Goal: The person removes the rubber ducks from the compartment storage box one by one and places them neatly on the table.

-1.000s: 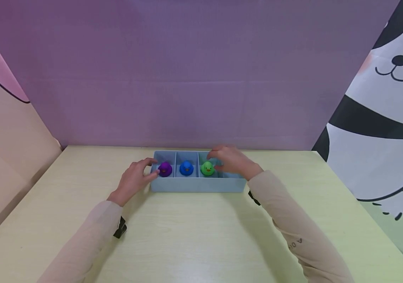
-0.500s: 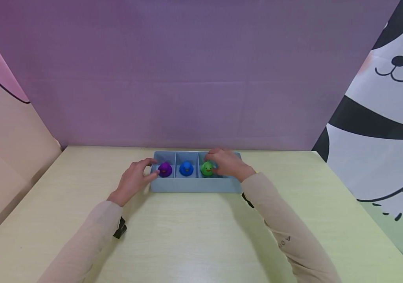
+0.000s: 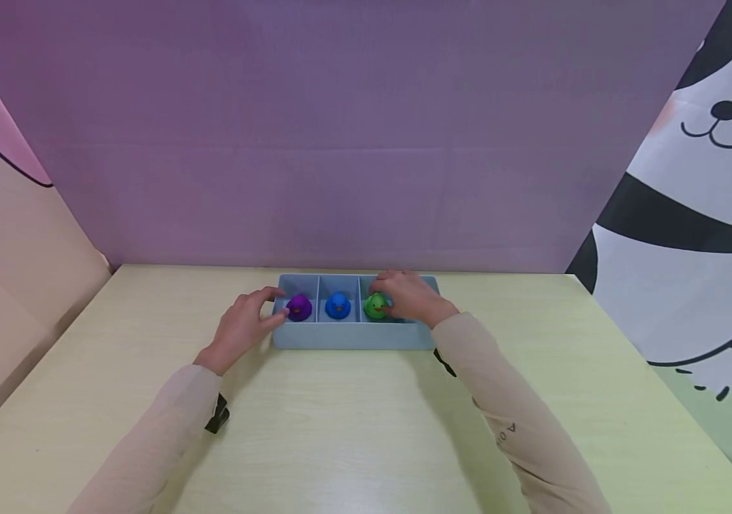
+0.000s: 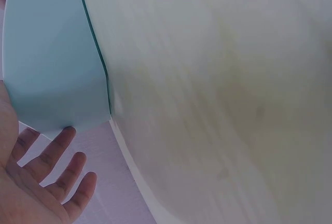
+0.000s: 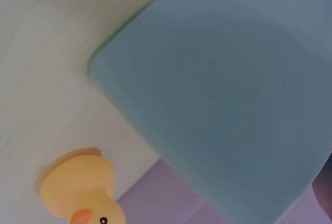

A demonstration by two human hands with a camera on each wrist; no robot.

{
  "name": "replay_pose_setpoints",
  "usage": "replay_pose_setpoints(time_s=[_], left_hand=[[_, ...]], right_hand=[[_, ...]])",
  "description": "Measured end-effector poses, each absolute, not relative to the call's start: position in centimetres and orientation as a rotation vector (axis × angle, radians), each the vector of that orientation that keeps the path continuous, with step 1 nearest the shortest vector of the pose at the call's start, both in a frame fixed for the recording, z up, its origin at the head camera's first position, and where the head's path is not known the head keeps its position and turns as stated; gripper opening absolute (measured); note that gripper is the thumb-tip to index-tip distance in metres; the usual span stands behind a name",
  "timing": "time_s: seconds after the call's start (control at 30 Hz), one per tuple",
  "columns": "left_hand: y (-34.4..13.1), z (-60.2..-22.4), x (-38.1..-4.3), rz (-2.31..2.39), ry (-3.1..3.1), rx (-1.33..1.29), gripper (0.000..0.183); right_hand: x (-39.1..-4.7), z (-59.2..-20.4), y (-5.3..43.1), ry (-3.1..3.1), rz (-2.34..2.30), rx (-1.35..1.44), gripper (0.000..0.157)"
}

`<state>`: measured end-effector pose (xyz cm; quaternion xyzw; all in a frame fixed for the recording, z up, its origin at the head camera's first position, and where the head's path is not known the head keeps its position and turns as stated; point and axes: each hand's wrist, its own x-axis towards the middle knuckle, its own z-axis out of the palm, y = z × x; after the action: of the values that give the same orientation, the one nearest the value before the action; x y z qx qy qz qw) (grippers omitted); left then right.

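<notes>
A light blue divided box [image 3: 353, 336] stands near the table's back edge in the head view. Its compartments hold a purple rubber duck [image 3: 299, 308], a blue rubber duck [image 3: 338, 305] and a green rubber duck [image 3: 375, 306]. My left hand [image 3: 241, 327] holds the box's left end, thumb and forefinger over the rim beside the purple duck. In the left wrist view its other fingers [image 4: 54, 156] spread loosely by the end wall. My right hand [image 3: 409, 296] reaches into the right part and pinches the green duck, hiding the rightmost compartment. The box blocks this grip in the right wrist view.
A yellow rubber duck [image 5: 80, 187] sits on the table off the box's right end, seen only in the right wrist view. Behind the pale wooden table [image 3: 340, 428] rises a purple backdrop [image 3: 353, 143]. A panda-printed panel [image 3: 713, 300] stands at right.
My right hand has moved left and slightly down, its fingers closing around the green duck. The left hand has kept still at the box's end.
</notes>
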<state>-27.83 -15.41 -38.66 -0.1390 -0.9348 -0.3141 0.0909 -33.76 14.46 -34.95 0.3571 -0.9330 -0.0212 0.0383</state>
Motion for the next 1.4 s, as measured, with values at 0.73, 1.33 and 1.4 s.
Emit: replay_pose_setpoints(time_s=[0.73, 1.33, 1.4], left_hand=[[-15.3, -38.5, -27.6, -0.956, -2.78, -0.414, 0.042], [-15.3, -38.5, -27.7, -0.934, -2.775, -0.421, 0.042], [-15.3, -38.5, -27.7, -0.933, -2.776, -0.419, 0.042]], right_hand=[[-33.6, -34.9, 14.0, -2.916, -0.084, 1.082, 0.032], [-33.5, -34.1, 14.2, -2.883, -0.095, 1.106, 0.031], [-33.5, -33.8, 14.1, -2.885, -0.104, 1.105, 0.032]])
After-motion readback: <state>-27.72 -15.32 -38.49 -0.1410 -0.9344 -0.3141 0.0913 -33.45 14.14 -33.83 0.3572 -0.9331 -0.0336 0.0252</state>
